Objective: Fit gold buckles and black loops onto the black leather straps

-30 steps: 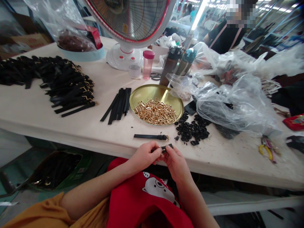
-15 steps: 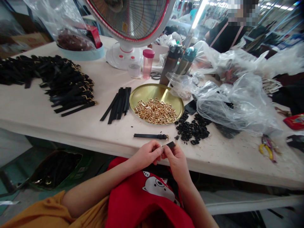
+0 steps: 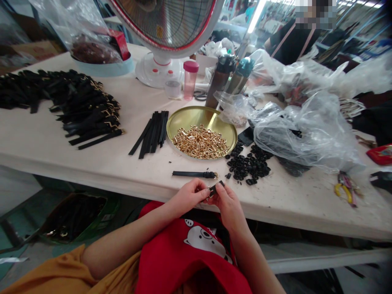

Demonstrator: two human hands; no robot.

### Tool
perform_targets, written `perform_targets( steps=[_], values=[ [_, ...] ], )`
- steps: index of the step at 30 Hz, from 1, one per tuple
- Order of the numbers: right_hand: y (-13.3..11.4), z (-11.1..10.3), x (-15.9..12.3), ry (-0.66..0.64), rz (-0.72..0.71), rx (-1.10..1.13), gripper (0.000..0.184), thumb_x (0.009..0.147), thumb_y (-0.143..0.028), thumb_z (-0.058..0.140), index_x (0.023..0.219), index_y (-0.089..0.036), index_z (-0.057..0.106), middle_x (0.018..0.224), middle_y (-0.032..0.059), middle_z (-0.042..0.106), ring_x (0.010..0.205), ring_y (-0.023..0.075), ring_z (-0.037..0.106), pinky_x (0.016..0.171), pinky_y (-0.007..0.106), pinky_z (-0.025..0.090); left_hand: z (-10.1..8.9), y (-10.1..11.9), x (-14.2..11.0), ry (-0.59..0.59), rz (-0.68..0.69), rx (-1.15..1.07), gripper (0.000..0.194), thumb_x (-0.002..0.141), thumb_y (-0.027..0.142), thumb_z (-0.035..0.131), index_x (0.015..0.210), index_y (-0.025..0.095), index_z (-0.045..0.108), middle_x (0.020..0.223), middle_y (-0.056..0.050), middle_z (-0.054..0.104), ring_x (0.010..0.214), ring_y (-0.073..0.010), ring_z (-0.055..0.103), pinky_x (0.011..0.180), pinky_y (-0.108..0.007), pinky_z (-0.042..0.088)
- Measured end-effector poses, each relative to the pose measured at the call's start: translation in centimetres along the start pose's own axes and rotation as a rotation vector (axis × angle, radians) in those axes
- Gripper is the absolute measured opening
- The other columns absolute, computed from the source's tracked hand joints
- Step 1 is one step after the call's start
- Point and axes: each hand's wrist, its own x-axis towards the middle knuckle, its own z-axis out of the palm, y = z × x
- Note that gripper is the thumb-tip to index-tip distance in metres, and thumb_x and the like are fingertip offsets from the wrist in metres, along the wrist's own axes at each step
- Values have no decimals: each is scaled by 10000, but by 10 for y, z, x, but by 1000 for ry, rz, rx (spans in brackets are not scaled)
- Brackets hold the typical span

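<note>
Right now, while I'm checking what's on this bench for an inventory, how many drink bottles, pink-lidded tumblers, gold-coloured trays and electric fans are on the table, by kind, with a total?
Drink bottles: 2
Pink-lidded tumblers: 1
Gold-coloured trays: 1
Electric fans: 1
Total: 5

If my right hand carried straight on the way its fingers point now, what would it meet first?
Beyond the strap piece it holds, the right hand would probably meet the buckle end of the black strap lying on the table, though depth is hard to judge from this view and it could pass above.
</note>
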Motion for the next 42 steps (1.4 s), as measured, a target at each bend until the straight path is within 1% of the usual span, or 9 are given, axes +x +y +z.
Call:
perform_targets(
  steps=[6,14,20,22,24,30,34,40,42],
  values=[
    [0,1,2,-8,73,76,227,730,-412,595,677,-199,541,545,-45,555,459,92,483,481,226,416,0,4,0,-5,-27,23,133,713,261,536,698,163,447,617,45,499,583,-94,476,568,-221,386],
    [-5,-2,-1,-85,15,-24,192,704,-351,637,773,-182,577,648,-37,573,547,98,515,570,250,433,2,15,-5,65,-64,52,112,719,239,508,677,161,439,580,54,480,540,-82,462,536,-209,376],
    [-4,0,-5,176,-398,-577,135,744,-343,580,710,-214,562,651,-2,565,626,164,493,599,287,366,1,6,-3,-25,-87,-41,154,713,281,536,749,152,460,594,51,500,517,-80,471,499,-204,383],
    [-4,2,-6,227,-463,-641,124,748,-337,571,709,-220,562,671,6,562,646,173,489,618,296,363,0,4,-3,-54,-102,-57,171,716,298,541,755,151,462,577,51,503,506,-81,467,491,-204,383],
    [-5,3,-5,206,-434,-590,126,751,-342,568,724,-219,565,674,5,564,648,171,497,619,296,376,-1,4,-3,-55,-99,-56,179,726,312,539,752,153,459,564,53,501,500,-80,465,485,-200,378],
    [-13,-4,-2,-84,-74,-123,178,722,-352,613,790,-188,598,692,-22,584,596,112,518,607,256,433,-5,10,-4,-61,-53,-1,188,737,325,542,771,151,478,624,36,535,542,-87,494,499,-199,396],
    [-10,-8,-4,-134,-7,-58,174,724,-347,615,774,-181,598,702,-19,590,606,110,523,636,268,441,-3,8,-6,-80,-29,41,178,741,320,535,758,152,480,633,28,534,563,-98,508,509,-208,413],
    [-5,-2,-6,150,-413,-552,138,765,-329,557,699,-209,573,651,-4,564,627,152,500,603,273,377,3,4,-5,21,5,138,197,761,355,505,739,169,444,618,26,529,544,-111,521,466,-203,401],
    [-6,-1,-5,161,-439,-582,134,774,-327,541,704,-214,565,653,-3,565,628,157,503,594,273,373,2,6,-4,10,-3,123,202,759,361,502,741,171,438,625,28,528,541,-110,526,463,-205,410]
  ],
)
